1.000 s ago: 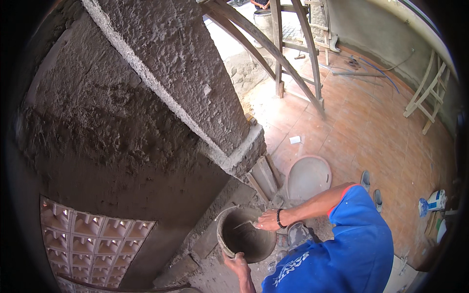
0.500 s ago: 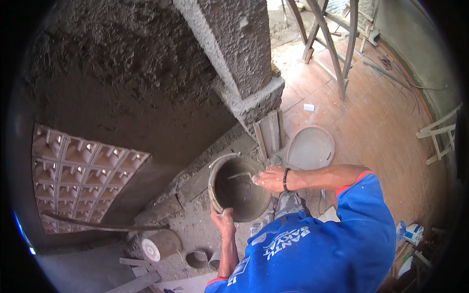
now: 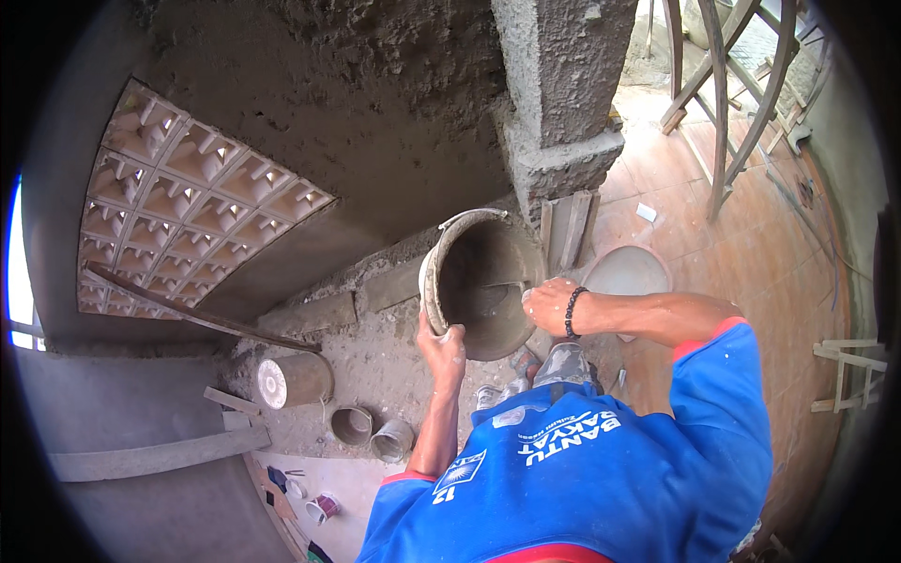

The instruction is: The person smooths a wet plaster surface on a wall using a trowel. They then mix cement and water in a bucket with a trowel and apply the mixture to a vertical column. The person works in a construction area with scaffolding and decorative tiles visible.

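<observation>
A wide grey bucket (image 3: pixel 466 251), crusted with mortar, is tilted in front of me with its mouth facing up toward me. My left hand (image 3: pixel 441 351) grips its rim on the near left side, thumb over the edge. Inside the bucket, my right hand (image 3: pixel 550 306) is closed around the handle of what looks like a trowel (image 3: pixel 511 284); only its thin bent metal shank shows. Its blade is hard to make out against the grey wet mortar (image 3: pixel 488 324) on the bucket's inside.
Ahead stands a rough plastered wall (image 3: pixel 375 122) with a pierced block panel (image 3: pixel 188 206) and a pillar (image 3: pixel 572 103). A pale round basin (image 3: pixel 629 270) lies right. An overturned bucket (image 3: pixel 305 379), small pails (image 3: pixel 352 426) and planks (image 3: pixel 160 453) lie left. A wooden trestle (image 3: pixel 723 103) stands far right.
My view has swung left and down, so the scene sits further right and more of the left floor shows. The bucket is tipped more toward me; both hands keep their hold.
</observation>
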A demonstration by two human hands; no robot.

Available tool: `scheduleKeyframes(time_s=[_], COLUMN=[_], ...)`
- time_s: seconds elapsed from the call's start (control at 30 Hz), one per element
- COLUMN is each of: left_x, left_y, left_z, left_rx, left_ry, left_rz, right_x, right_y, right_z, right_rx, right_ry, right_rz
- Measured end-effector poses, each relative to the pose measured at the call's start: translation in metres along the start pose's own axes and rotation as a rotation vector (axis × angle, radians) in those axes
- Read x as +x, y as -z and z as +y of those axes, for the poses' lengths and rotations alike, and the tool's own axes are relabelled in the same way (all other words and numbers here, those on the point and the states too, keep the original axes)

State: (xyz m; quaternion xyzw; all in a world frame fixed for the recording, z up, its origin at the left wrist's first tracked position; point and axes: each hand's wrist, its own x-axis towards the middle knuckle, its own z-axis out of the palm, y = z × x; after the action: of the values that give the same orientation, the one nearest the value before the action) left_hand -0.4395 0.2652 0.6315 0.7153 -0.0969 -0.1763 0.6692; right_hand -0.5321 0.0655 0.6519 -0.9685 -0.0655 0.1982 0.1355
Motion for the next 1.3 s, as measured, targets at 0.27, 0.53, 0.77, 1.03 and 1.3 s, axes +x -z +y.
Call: scheduleKeyframes(time_s=[0.27,0.53,0.77,1.03,1.3], left_x=[-0.006,0.001,0.028,0.039,0.018], left_y=[-0.004,0.000,-0.010,-0.013,-0.020], left_z=[0.000,0.005,0.025,0.059,0.076], left_rx=[-0.082,-0.012,0.180,0.339,0.351], left_ry=[-0.099,-0.130,-0.145,-0.452,-0.336], left_rz=[-0.081,-0.135,-0.125,-0.026,-0.087], right_x=[0.018,-0.020,-0.013,0.005,0.006], right_y=[-0.027,0.006,0.089,0.080,0.020], right_z=[-0.001,0.007,0.005,0.028,0.066], right_rx=[0.009,0.223,-0.578,-0.422,0.151], right_ry=[-0.076,-0.048,-0.372,-0.160,-0.074], right_rz=[0.317,0.201,0.402,0.392,0.243])
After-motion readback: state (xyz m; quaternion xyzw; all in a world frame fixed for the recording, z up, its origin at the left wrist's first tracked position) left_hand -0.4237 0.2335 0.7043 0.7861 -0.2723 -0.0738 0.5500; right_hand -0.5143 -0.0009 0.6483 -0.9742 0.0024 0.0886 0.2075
